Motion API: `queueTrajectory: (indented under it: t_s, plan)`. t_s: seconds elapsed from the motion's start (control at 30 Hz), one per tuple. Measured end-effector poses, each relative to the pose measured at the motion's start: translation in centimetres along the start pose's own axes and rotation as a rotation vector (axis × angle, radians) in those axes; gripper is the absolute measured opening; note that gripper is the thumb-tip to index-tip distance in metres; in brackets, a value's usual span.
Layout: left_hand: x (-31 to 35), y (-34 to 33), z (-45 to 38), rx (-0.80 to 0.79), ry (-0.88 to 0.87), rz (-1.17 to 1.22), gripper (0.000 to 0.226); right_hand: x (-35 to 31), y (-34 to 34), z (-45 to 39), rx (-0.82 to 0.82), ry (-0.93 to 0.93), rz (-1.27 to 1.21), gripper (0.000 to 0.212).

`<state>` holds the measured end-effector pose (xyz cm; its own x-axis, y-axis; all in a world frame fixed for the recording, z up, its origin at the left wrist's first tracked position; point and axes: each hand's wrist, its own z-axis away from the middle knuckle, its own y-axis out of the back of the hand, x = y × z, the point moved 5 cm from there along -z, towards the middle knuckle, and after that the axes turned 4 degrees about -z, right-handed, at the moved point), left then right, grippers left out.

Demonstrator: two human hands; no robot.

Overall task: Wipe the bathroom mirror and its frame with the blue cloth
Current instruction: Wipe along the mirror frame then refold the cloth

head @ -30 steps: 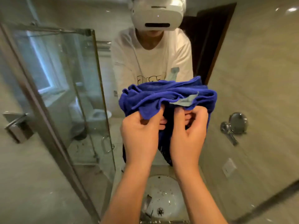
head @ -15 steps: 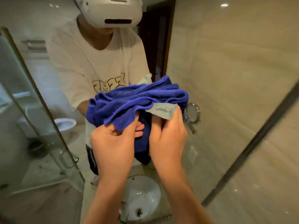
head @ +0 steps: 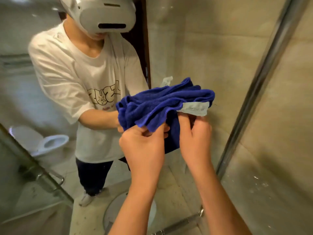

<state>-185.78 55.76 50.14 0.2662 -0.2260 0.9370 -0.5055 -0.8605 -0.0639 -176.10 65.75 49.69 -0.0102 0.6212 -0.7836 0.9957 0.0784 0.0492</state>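
The blue cloth (head: 159, 106), bunched with a grey label at its right end, is held up in front of the bathroom mirror (head: 194, 48). My left hand (head: 144, 150) grips its lower left edge with curled fingers. My right hand (head: 196, 139) pinches the cloth just under the label. The mirror's metal frame (head: 257, 78) runs as a slanted strip to the right of the cloth. Whether the cloth touches the glass is not clear.
The mirror reflects a person in a white T-shirt, a toilet (head: 49, 146) and a glass shower door (head: 33, 175). A white basin (head: 115, 212) lies below my forearms. A beige tiled wall (head: 279, 150) stands right of the frame.
The view has swung rightward and the frame strip now stands nearer the cloth. Both hands have kept hold of the cloth, which has shifted toward the mirror's right side.
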Motion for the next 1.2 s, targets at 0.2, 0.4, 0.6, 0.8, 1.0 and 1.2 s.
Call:
queueTrajectory:
  t_s: [0.2,0.4,0.6,0.8,1.0,1.2]
  plan:
    - [0.0,-5.9,1.2,0.019,-0.033,0.016,0.022,3.0,4.2,-3.1,-0.001,0.033,-0.004,0.032]
    - [-0.7,-12.4,1.5,-0.098,-0.014,-0.025,0.016,6.1,8.7,-6.1,0.081,0.002,-0.061,0.026]
    - [-1.9,-14.5,1.9,-0.162,-0.056,-0.106,0.018,7.9,10.2,-6.4,0.106,-0.08,-0.135,0.019]
    - [-4.5,-8.9,3.6,-0.073,0.062,-0.213,0.008,8.5,6.3,-0.8,0.052,-0.103,-0.132,0.024]
    - [-0.4,-8.7,2.6,-0.036,-0.052,-0.224,0.02,4.9,6.4,-3.1,-0.004,-0.033,-0.166,0.011]
    - [5.9,-15.6,-0.2,-0.155,-0.141,-0.076,0.028,2.2,11.1,-11.2,0.062,0.023,-0.205,0.009]
